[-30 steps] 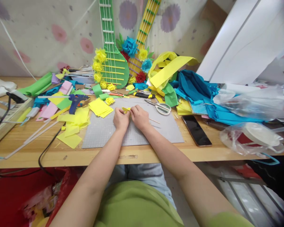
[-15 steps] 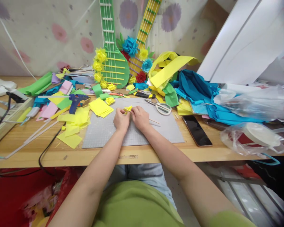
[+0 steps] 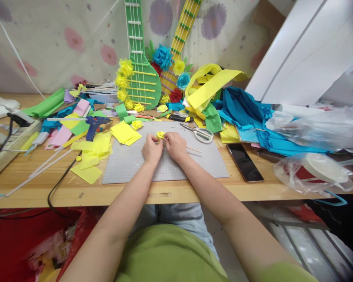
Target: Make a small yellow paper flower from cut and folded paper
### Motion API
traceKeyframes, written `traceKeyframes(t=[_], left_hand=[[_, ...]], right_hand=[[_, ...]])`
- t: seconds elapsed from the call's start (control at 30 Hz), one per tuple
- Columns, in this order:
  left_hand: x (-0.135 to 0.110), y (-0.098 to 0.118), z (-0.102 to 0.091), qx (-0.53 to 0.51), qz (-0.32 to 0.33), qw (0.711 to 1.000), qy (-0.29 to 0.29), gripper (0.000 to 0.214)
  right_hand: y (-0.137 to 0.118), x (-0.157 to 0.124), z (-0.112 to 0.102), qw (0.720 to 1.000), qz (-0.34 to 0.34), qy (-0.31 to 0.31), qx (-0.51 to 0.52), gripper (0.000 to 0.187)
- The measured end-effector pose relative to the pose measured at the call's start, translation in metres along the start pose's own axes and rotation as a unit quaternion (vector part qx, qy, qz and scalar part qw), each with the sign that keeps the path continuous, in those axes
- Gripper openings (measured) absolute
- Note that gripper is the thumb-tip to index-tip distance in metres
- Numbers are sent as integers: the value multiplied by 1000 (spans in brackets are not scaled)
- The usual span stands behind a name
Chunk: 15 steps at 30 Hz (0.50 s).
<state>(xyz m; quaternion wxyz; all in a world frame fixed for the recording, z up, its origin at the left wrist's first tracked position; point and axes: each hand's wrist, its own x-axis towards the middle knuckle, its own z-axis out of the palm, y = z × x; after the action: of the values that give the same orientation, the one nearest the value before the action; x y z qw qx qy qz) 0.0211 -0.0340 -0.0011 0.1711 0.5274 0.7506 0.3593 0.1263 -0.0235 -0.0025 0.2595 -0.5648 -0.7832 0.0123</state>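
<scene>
Over the grey cutting mat (image 3: 129, 164), a small yellow paper flower (image 3: 160, 134) is held between my two hands. My left hand (image 3: 152, 149) pinches it from the left, with the fingers curled. From the right, the fingertips of my right hand (image 3: 175, 146) are closed on its edge. A thin stick (image 3: 194, 149) juts out to the right beyond my right hand; whether it is gripped or lies on the mat I cannot tell. A finished-looking yellow paper rose (image 3: 137, 125) and a stack of yellow paper squares (image 3: 125, 133) lie left of my hands.
White-handled scissors (image 3: 202, 135) and a phone (image 3: 245, 162) lie to the right. A blue glue gun (image 3: 93, 127) rests among paper scraps at left. Behind stand a green paper instrument (image 3: 145, 86) and a yellow one. Blue crepe paper (image 3: 241, 103) is heaped at back right.
The yellow flower has turned in my fingers and looks rounder. Both hands have shifted very slightly to the right, and the thin stick's visible part has moved a little.
</scene>
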Motion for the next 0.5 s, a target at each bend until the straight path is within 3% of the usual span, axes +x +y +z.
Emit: traceKeyframes(t=[0.1, 0.3, 0.5], left_hand=[[-2, 0, -4, 35, 25, 999, -24, 20], [9, -12, -12, 33, 194, 979, 55, 13], [27, -25, -11, 43, 281, 959, 15, 9]], right_hand=[[3, 1, -1, 1000, -9, 0, 24, 21], [8, 3, -1, 998, -14, 0, 61, 21], [17, 5, 7, 992, -14, 15, 128, 17]])
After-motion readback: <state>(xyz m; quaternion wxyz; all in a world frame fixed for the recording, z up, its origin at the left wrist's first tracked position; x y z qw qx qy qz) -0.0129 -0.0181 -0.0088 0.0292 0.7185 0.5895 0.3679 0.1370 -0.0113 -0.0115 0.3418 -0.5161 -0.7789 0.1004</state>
